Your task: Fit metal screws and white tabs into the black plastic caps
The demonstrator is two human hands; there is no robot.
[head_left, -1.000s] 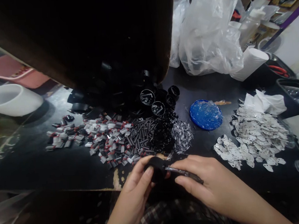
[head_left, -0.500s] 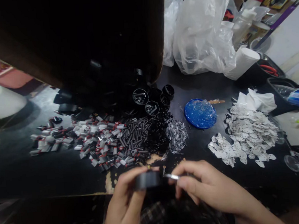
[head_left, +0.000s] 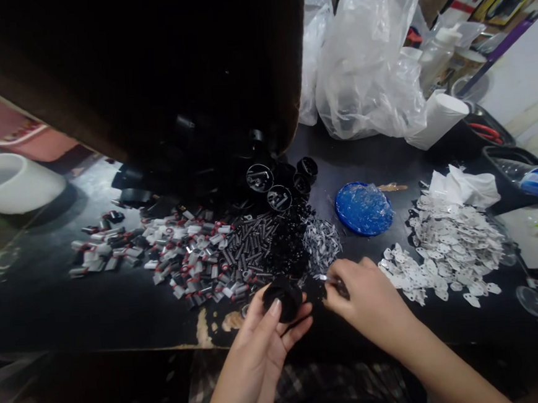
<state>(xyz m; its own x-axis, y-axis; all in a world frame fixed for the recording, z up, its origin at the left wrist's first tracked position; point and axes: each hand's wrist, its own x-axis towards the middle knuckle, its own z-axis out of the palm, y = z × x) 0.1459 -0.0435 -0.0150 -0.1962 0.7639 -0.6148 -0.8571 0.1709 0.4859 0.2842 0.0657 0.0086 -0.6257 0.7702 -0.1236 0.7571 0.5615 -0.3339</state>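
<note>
Left grip (head_left: pixel 269 338) clasps black part (head_left: pixel 283 299); right grip (head_left: pixel 369 293), pinching tool (head_left: pixel 342 289), has drawn away.

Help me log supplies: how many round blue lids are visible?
1: the round blue lid lies beyond the right hand, left of the pale plate pile. Others may be hidden.

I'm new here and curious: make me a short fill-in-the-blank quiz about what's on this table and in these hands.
1. The left hand holds a round part coloured ____.
2. The right hand grips a thin tool and is nearer than the left to a disc coloured ____.
3. The black bits lie between the grey slivers and the coiled ____.

Missing words: black; blue; springs.
</note>
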